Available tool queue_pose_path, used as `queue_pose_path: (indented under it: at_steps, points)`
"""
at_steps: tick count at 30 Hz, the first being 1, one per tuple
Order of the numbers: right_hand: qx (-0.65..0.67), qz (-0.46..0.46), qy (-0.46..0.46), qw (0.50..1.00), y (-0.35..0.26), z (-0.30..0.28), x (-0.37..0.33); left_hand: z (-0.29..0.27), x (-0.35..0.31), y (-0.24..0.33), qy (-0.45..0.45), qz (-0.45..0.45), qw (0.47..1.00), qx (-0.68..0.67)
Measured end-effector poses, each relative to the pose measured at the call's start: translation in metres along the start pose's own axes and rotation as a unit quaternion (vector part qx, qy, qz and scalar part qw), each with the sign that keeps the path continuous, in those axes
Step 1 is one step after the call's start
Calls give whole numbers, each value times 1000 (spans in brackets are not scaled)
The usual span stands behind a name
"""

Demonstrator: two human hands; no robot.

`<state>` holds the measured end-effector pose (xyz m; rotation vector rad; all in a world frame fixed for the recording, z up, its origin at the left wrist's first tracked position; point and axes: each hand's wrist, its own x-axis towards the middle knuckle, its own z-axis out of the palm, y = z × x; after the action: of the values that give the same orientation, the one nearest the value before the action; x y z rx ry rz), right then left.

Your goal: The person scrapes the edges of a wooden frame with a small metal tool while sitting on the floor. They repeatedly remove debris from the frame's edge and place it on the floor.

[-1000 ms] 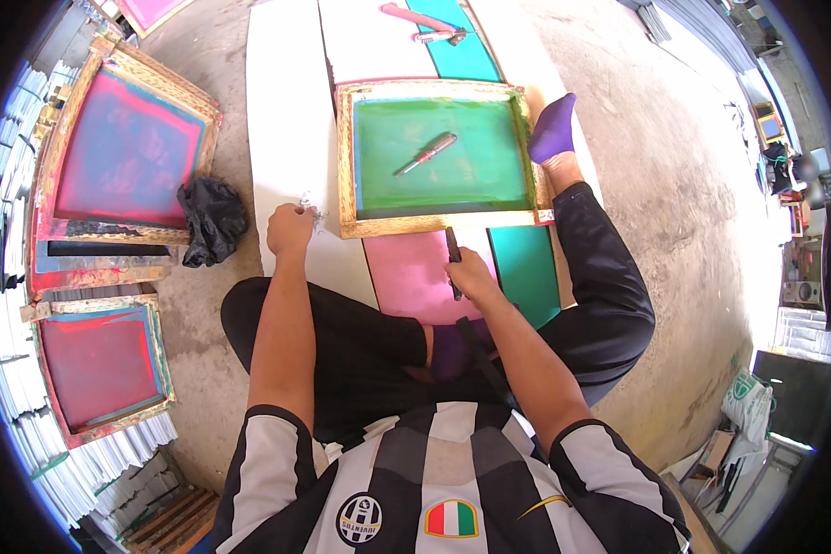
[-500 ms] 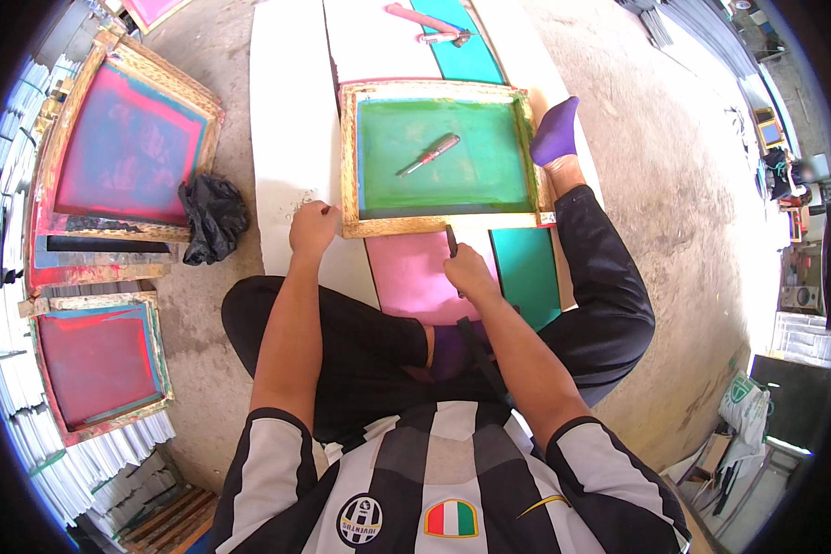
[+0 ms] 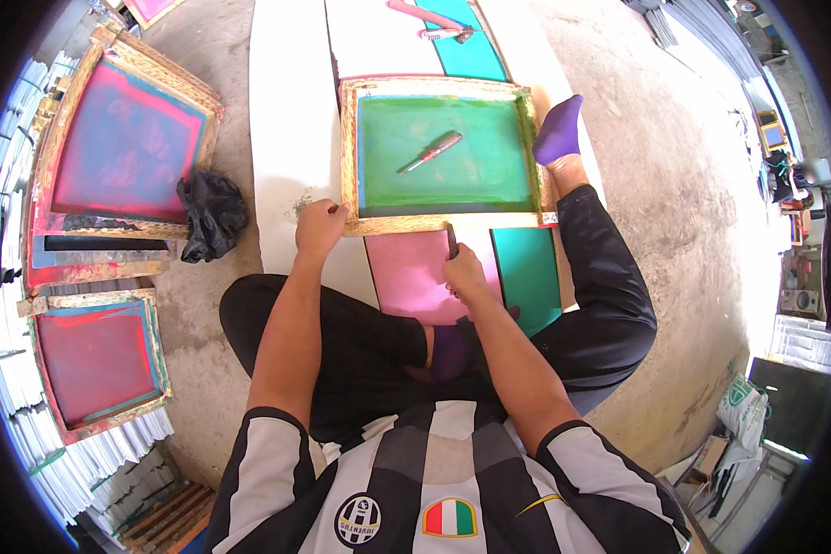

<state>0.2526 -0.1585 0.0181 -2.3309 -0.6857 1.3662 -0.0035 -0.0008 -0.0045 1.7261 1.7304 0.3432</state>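
A wooden-framed printing screen (image 3: 452, 222) with green mesh lies in front of me on flat boards. On its mesh rests a screwdriver (image 3: 430, 153) with a reddish handle. My left hand (image 3: 320, 226) is closed at the frame's near left corner, fingertips pinched together; whatever they hold is too small to make out. My right hand (image 3: 466, 273) is wrapped round a long dark tool (image 3: 452, 242) whose far end reaches the middle of the near frame bar. The tool's kind is unclear, as the hand covers its middle.
Beyond the screen lie a red-handled hammer (image 3: 427, 15) and a small pale-handled tool (image 3: 440, 34). My purple-socked foot (image 3: 558, 131) sits against the frame's right side. At left are a black plastic bag (image 3: 211, 217), a large pink-blue screen (image 3: 125, 138) and a smaller red screen (image 3: 97, 360).
My left hand has shifted slightly right, closer to the frame corner. My right hand stays by the near bar, and the dark tool's lower end has swung to the right.
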Motion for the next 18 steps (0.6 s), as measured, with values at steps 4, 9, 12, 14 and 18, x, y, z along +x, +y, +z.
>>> queue_pose_path:
  at_steps: [4,9,12,14,18]
  points:
    - [-102,-56,53,992,11,8,9,4,2,-2,-3,-11,1000,-12]
    - [-79,-46,20,996,20,3,20,8,7,0,3,16,1000,9]
    - [-18,-17,-20,999,20,3,19,8,7,-1,-6,7,1000,10]
    - [20,-16,-36,999,16,2,13,6,6,-2,-4,9,1000,10]
    - [141,-15,-90,986,35,5,25,8,7,-1,1,28,1000,2]
